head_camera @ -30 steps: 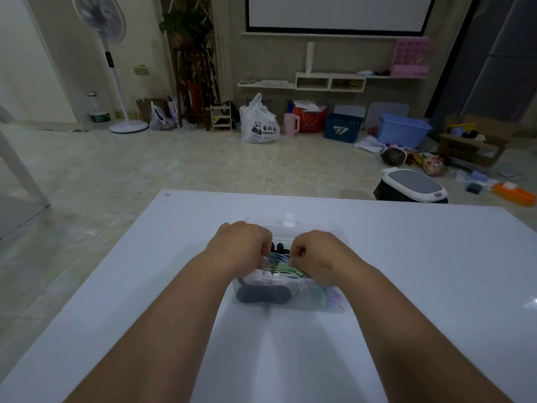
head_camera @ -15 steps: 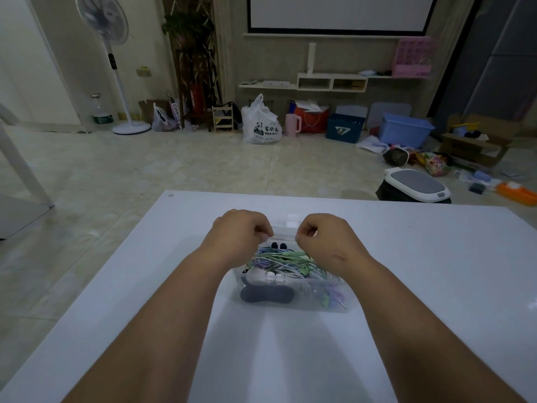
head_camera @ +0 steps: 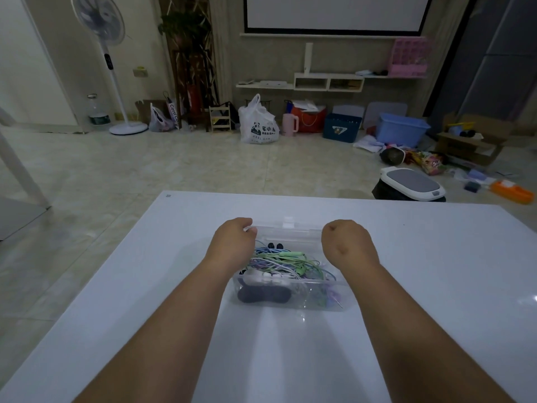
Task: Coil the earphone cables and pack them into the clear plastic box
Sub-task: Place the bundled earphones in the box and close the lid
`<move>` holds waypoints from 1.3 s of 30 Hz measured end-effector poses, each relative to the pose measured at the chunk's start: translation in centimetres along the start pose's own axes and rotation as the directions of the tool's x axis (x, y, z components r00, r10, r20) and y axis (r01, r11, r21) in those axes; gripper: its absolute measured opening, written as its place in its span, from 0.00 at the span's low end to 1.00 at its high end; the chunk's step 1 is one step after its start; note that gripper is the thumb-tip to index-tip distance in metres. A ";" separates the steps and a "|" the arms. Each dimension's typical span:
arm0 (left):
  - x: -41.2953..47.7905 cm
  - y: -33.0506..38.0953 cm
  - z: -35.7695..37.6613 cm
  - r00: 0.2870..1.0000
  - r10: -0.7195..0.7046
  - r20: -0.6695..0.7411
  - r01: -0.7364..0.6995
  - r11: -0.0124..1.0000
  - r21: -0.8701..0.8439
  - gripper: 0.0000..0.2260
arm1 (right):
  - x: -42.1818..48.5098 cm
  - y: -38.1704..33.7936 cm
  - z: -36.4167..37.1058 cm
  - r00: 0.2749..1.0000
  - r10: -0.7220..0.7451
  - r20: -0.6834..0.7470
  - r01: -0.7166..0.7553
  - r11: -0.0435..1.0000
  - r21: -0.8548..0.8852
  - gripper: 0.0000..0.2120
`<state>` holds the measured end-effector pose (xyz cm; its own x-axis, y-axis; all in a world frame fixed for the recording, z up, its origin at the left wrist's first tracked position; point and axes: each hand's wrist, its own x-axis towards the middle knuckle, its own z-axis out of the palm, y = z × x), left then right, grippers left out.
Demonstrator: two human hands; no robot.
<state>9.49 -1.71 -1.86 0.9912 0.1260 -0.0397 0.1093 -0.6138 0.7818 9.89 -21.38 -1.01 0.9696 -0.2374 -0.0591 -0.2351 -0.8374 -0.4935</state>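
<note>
A clear plastic box (head_camera: 316, 301) stands on the white table (head_camera: 436, 271) in front of me. It holds a tangle of green, blue, purple and white earphone cables (head_camera: 286, 261) and a dark oblong item (head_camera: 263, 295) at its near left. Its clear lid (head_camera: 287, 231) is raised along the far side. My left hand (head_camera: 232, 241) grips the lid's left end with curled fingers. My right hand (head_camera: 345, 244) is curled at the lid's right end; its fingertips are hidden.
Beyond the table's far edge sits a white and grey bin (head_camera: 412, 184) on the tiled floor. A standing fan (head_camera: 109, 53), bags and storage boxes line the far wall.
Both hands moved from close together over the box's middle outward and away from me to the far corners. The lid went with them, and the cables now show.
</note>
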 end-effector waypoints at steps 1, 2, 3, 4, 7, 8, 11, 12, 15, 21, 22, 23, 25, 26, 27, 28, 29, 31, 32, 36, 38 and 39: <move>-0.2 0.0 -0.1 1.000 -0.009 0.002 0.009 1.000 0.002 0.18 | -0.2 0.1 0.0 1.000 -0.004 -0.012 0.004 1.000 0.015 0.16; -0.5 -0.1 -0.2 1.000 -0.015 0.001 0.015 1.000 0.008 0.18 | -0.5 0.1 0.0 1.000 -0.010 -0.030 0.011 1.000 0.022 0.18; -0.9 -0.1 -0.3 1.000 -0.022 -0.003 0.022 1.000 0.016 0.18 | -0.9 0.2 0.1 0.998 -0.024 -0.051 0.025 0.999 0.026 0.20; -1.3 -0.1 -0.5 1.000 -0.028 -0.010 0.028 0.999 0.022 0.18 | -1.4 0.2 0.1 0.997 -0.038 -0.072 0.040 0.999 0.023 0.22; -2.6 -0.4 -0.9 0.998 -0.054 -0.045 0.055 0.998 0.024 0.19 | -2.9 0.4 0.3 0.992 -0.060 -0.113 0.062 0.998 0.014 0.22; -3.1 -0.6 -1.0 0.996 -0.061 -0.059 0.062 0.998 0.016 0.19 | -3.4 0.4 0.3 0.992 -0.059 -0.113 0.062 0.998 0.022 0.22; -5.1 -1.0 -1.6 0.993 -0.084 -0.085 0.084 0.996 -0.010 0.19 | -5.4 0.4 -0.1 0.996 -0.075 -0.057 0.077 0.997 0.032 0.19; -5.6 -1.2 -1.7 0.991 -0.092 -0.096 0.091 0.996 -0.016 0.19 | -6.0 0.4 -0.3 0.996 -0.081 -0.022 0.081 0.996 0.031 0.17; -7.2 -1.8 -2.1 0.978 -0.144 -0.153 0.146 0.989 0.003 0.20 | -8.2 0.1 -1.0 0.993 -0.081 0.084 0.077 0.996 0.051 0.18; -9.4 -0.7 -2.8 0.963 -0.266 -0.030 0.259 0.954 -0.152 0.16 | -11.2 0.6 -0.7 0.983 -0.059 0.173 0.026 0.981 0.190 0.25; -9.7 -0.3 -3.1 0.962 -0.274 0.008 0.271 0.946 -0.177 0.12 | -11.4 0.9 -0.6 0.984 -0.062 0.165 0.022 0.972 0.233 0.26; -9.9 -0.1 -3.3 0.959 -0.282 0.042 0.284 0.939 -0.194 0.09 | -11.7 1.0 -0.6 0.986 -0.069 0.154 0.025 0.963 0.268 0.26; -10.1 -0.2 -3.4 0.961 -0.266 0.080 0.278 0.920 -0.277 0.14 | -11.9 1.2 -0.4 0.989 -0.077 0.123 0.033 0.946 0.323 0.26; -10.2 -0.3 -3.4 0.964 -0.254 0.081 0.266 0.902 -0.340 0.22 | -11.8 1.3 -0.4 0.991 -0.069 0.110 0.024 0.931 0.364 0.26; -10.2 -0.5 -3.4 0.966 -0.247 0.075 0.256 0.883 -0.393 0.28 | -11.8 1.3 -0.4 0.993 -0.061 0.097 0.015 0.912 0.410 0.25; -10.4 -0.4 -3.5 0.969 -0.240 0.065 0.243 0.865 -0.438 0.30 | -11.8 1.3 -0.4 0.995 -0.058 0.080 0.015 0.892 0.452 0.25; -10.3 -0.4 -3.5 0.969 -0.241 0.062 0.241 0.847 -0.473 0.31 | -11.9 1.3 -0.5 0.996 -0.061 0.062 0.023 0.876 0.482 0.25; -10.0 -0.5 -3.6 0.967 -0.244 0.069 0.243 0.817 -0.523 0.31 | -11.6 1.2 -0.5 0.997 -0.064 0.037 0.035 0.855 0.518 0.27; -9.9 -0.4 -3.7 0.968 -0.239 0.074 0.240 0.803 -0.546 0.32 | -11.4 1.1 -0.5 0.998 -0.056 0.040 0.026 0.845 0.534 0.28; -9.1 -0.4 -3.7 0.973 -0.220 0.064 0.212 0.758 -0.617 0.32 | -10.2 0.4 -0.4 0.998 -0.044 0.038 0.020 0.872 0.489 0.18; -8.8 -0.3 -3.7 0.973 -0.221 0.061 0.208 0.738 -0.641 0.32 | -9.7 0.2 -0.2 0.999 -0.042 0.016 0.030 0.890 0.456 0.25; -8.7 -0.2 -3.7 0.973 -0.221 0.061 0.206 0.729 -0.653 0.32 | -9.5 0.1 -0.2 0.999 -0.041 0.006 0.033 0.890 0.455 0.27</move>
<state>0.60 0.21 0.60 0.9453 0.2109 -0.2489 0.2353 0.0876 0.9680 0.64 -19.30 -0.33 0.9788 -0.2002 -0.0442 -0.1459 -0.5288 -0.8361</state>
